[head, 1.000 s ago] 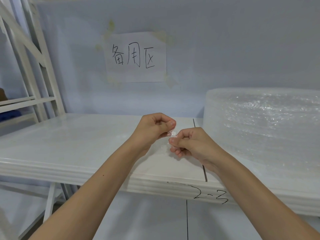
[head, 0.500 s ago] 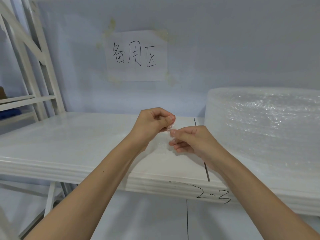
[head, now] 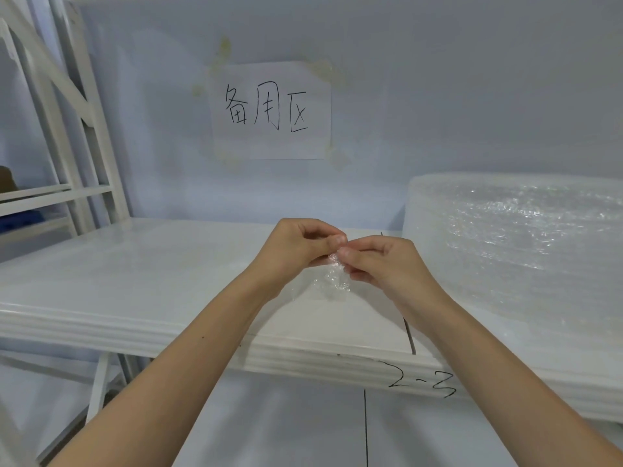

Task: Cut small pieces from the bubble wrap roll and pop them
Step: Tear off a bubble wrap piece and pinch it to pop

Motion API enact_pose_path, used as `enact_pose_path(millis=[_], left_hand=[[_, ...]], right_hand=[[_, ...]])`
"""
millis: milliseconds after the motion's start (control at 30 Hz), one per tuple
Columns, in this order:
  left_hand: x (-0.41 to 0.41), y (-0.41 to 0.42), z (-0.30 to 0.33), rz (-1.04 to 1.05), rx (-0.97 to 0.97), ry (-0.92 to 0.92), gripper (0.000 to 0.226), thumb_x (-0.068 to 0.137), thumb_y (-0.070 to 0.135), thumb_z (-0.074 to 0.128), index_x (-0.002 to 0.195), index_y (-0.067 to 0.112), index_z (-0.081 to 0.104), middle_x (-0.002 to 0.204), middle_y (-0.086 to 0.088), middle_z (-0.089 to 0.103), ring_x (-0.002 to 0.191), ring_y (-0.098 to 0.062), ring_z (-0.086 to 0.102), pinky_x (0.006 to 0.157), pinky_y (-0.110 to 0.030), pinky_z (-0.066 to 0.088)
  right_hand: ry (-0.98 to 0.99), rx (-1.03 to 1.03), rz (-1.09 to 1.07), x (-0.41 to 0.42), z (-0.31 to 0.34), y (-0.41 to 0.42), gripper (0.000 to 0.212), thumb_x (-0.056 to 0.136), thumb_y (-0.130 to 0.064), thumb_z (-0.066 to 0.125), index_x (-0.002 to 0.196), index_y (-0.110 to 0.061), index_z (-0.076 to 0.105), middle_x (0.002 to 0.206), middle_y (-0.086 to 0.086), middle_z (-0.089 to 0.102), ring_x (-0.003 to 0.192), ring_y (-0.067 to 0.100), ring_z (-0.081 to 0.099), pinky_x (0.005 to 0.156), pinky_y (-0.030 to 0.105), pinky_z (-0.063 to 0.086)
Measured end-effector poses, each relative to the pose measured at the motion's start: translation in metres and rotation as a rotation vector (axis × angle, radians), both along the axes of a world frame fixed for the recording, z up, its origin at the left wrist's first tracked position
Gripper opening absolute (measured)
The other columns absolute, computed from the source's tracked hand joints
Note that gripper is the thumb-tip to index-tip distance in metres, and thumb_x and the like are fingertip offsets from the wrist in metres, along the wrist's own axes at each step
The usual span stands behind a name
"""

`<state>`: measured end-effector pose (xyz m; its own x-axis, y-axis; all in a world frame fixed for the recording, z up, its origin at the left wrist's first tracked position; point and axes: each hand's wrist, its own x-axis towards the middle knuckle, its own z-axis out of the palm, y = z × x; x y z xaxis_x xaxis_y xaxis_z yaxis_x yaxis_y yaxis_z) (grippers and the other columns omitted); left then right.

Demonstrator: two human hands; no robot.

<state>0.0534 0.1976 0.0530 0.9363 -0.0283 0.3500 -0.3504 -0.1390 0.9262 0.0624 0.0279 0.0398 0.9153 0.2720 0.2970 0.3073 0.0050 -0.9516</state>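
Both hands are up over the tabletop (head: 141, 264), meeting in the middle of the view. The left hand (head: 296, 251) has its fingers curled in, thumb and forefinger pinching the top edge of a small piece of bubble wrap (head: 332, 279). The right hand (head: 381, 261) mirrors it, fingers curled, thumb tip pressed against the same top edge, right beside the left thumb. The clear piece hangs down loose below the two pinches, just above the white surface and not resting on it as far as I can tell.

That tight thumb-to-thumb hold looks like a squeeze on a single bubble at the upper edge: two pinches side by side trap the air so it has nowhere to go. Holding the piece in the air, not flat on the surface, lets the fingers press from both faces at once.

The big bubble wrap roll (head: 519, 244) lies on the tabletop to the right, well apart from the hands, within reach for the next cut. No scissors or blade shows anywhere in view.

On the far wall a paper sign (head: 271, 109) is taped up, and a handwritten "2-3" marking (head: 421, 382) sits on the near edge of the tabletop. A white rack (head: 67, 112) stands at far left.

My read: popping is under way on this piece, with unpopped bubbles likely in the dangling part.
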Motion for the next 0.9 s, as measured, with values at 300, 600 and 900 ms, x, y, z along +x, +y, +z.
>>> enact_pose_path(millis=[300, 600, 900], left_hand=[[0.000, 0.000, -0.005, 0.002, -0.059, 0.039, 0.016, 0.091, 0.013, 0.068, 0.099, 0.002, 0.075, 0.096, -0.009, 0.076, 0.083, -0.008, 0.071, 0.076, -0.015, 0.055], [-0.001, 0.014, -0.006, 0.115, -0.085, 0.038, 0.018, 0.093, 0.016, 0.067, 0.101, 0.002, 0.075, 0.104, -0.013, 0.074, 0.085, -0.012, 0.074, 0.078, -0.016, 0.056], [-0.002, 0.023, -0.005, 0.252, -0.173, -0.024, 0.016, 0.094, 0.004, 0.058, 0.091, 0.004, 0.074, 0.089, -0.010, 0.071, 0.079, -0.015, 0.073, 0.084, -0.023, 0.058]], right_hand=[[0.049, -0.046, -0.037, 0.002, 0.005, -0.001, 0.013, 0.080, -0.007, 0.074, 0.092, -0.005, 0.071, 0.079, 0.013, 0.070, 0.070, 0.019, 0.063, 0.080, 0.032, 0.057], [0.165, -0.096, -0.069, 0.013, 0.003, 0.002, 0.020, 0.078, 0.002, 0.073, 0.096, 0.003, 0.066, 0.075, 0.020, 0.068, 0.059, 0.023, 0.062, 0.064, 0.025, 0.060], [-0.063, -0.630, -0.341, 0.030, -0.014, 0.007, 0.013, 0.076, -0.013, 0.070, 0.087, -0.011, 0.064, 0.080, 0.004, 0.068, 0.065, 0.016, 0.061, 0.056, 0.024, 0.046]])
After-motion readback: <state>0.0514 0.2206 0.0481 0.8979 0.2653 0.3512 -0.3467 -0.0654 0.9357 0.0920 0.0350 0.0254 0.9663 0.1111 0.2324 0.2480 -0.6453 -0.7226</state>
